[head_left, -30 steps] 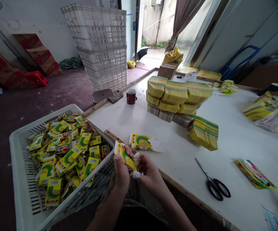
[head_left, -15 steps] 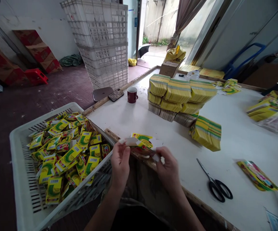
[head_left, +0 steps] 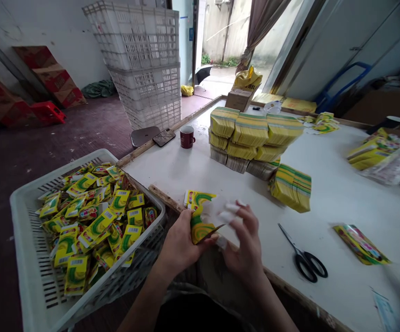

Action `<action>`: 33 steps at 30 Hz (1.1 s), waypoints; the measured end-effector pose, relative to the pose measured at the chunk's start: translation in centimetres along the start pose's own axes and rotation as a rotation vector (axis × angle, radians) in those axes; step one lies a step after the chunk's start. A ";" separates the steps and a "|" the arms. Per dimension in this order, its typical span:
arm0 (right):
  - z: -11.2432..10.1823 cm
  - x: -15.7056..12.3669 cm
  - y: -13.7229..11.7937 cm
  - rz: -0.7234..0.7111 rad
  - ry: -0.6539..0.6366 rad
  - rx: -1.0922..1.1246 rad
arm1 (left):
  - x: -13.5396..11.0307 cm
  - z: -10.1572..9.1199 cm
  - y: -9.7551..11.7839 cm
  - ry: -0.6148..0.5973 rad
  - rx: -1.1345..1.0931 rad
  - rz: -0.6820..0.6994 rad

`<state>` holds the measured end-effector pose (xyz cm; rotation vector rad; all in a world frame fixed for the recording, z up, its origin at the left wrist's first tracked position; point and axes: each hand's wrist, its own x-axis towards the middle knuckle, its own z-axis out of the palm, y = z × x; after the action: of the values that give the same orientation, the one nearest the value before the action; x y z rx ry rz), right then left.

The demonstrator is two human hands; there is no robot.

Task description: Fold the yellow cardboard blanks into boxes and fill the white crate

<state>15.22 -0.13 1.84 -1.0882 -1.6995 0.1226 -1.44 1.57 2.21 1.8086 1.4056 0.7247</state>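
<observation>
My left hand point(head_left: 180, 240) is closed around a small yellow-and-green carton point(head_left: 200, 228), tilted over the front edge of the table. Its white flap side faces right and is smeared by motion. Close to that end is my right hand point(head_left: 244, 244), fingers apart, with white coverings on several fingertips; I see nothing held in it. Just behind the carton, another yellow-green carton point(head_left: 195, 197) lies on the white table point(head_left: 165, 168). To the left, a white plastic basket point(head_left: 17, 216) holds many similar filled packs point(head_left: 98, 227).
Stacked bundles of flat yellow cartons point(head_left: 251, 129) stand mid-table, with a further bundle point(head_left: 291, 186) in front. Black-handled scissors point(head_left: 305, 263) and a colourful pack point(head_left: 361, 244) lie at right. A maroon mug point(head_left: 186, 137) and a phone point(head_left: 164, 137) sit near the left edge.
The carton has been turned upright-tilted in my left hand, which moved slightly right. My right hand has gone from pinching near the white piece to spread fingers. The view shifted slightly.
</observation>
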 end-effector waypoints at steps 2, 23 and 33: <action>0.3 -0.3 0.3 0.265 0.098 0.189 | -0.3 1.0 -0.1 0.052 0.001 0.013; 0.6 -0.4 1.1 0.570 -0.399 0.637 | -0.4 2.3 -0.6 -0.090 -0.045 0.238; 0.8 -1.2 1.2 0.205 -0.599 0.193 | 0.0 2.8 -1.4 0.031 -0.165 0.167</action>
<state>15.35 0.10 -0.01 -1.1435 -2.0366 0.7941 0.02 1.20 -0.53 1.8057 1.1863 0.9305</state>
